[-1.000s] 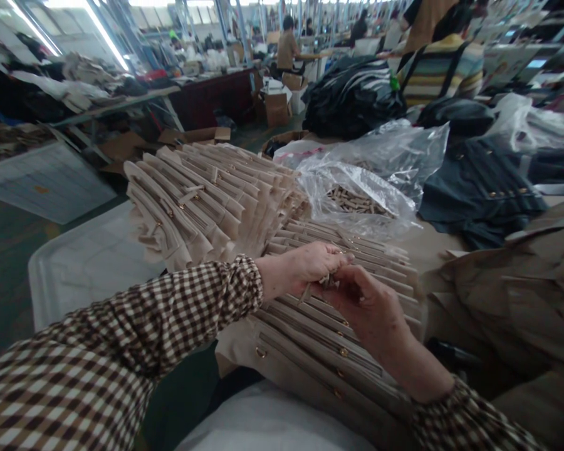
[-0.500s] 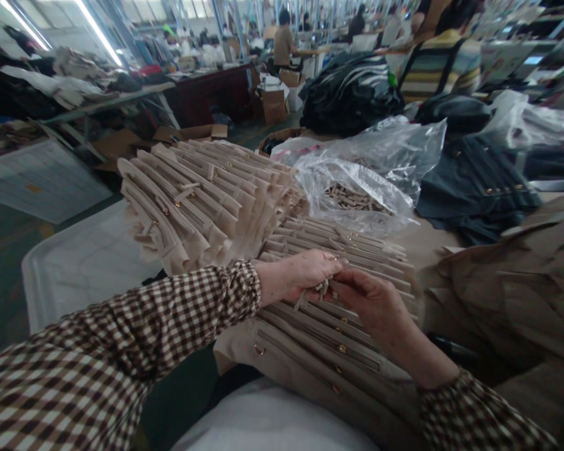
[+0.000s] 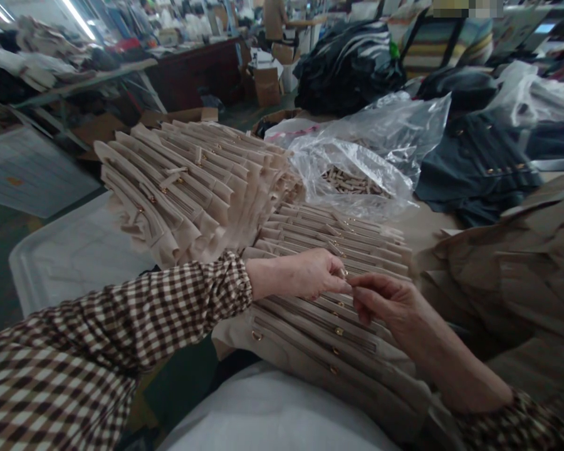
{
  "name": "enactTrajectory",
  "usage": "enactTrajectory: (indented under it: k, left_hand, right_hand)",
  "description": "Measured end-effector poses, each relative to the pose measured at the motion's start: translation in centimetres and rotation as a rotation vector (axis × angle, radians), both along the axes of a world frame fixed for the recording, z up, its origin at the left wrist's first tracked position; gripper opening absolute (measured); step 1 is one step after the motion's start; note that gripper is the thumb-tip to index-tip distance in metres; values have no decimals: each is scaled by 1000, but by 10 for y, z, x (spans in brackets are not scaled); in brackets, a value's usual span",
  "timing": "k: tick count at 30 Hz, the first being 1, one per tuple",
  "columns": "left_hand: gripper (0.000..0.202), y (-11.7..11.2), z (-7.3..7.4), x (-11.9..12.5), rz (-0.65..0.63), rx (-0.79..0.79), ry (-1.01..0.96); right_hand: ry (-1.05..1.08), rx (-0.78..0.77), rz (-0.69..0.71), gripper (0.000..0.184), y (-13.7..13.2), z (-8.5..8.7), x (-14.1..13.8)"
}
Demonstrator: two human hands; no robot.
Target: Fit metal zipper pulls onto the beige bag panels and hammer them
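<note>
Right hand (image 3: 388, 302) has shifted rightward; fingertips pinched, can't tell on what. Left hand (image 3: 314, 274) closed on gold ring (image 3: 344, 273) above beige fabric (image 3: 291, 332). Risk: loose pinch drops ring into the folds.

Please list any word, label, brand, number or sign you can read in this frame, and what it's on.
No readable text.
Orange mark on the white plastic bin: too blurred.
Lit screen, upper right: too small.
Beige fabric pieces: no lettering visible.
</note>
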State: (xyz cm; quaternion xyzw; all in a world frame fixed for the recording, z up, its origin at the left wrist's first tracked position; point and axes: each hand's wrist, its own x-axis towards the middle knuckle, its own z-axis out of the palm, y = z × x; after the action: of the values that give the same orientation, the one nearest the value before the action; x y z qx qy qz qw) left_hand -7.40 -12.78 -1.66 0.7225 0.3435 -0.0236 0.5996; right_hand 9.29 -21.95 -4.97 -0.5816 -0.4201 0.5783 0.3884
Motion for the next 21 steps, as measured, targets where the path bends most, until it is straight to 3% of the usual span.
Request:
enactTrajectory:
  k: [4, 9, 13, 18, 21]
  left_hand:
    - [30, 3, -4, 6, -178, 294, 38]
    - [23, 4, -9, 10, -252, 298, -1]
    - [23, 4, -9, 11, -235, 343, -1]
    - [27, 5, -11, 11, -245, 374, 96]
    - [30, 4, -10, 12, -268, 443, 143]
  right_hand:
    - [-86, -27, 131, 30, -5, -13, 11]
    - [54, 12, 22, 38, -3, -16, 8]
    - [52, -20, 56, 35, -2, -19, 9]
    - [-407, 228, 133, 14, -7, -27, 13]
    - [-603, 393, 198, 21, -8, -27, 11]
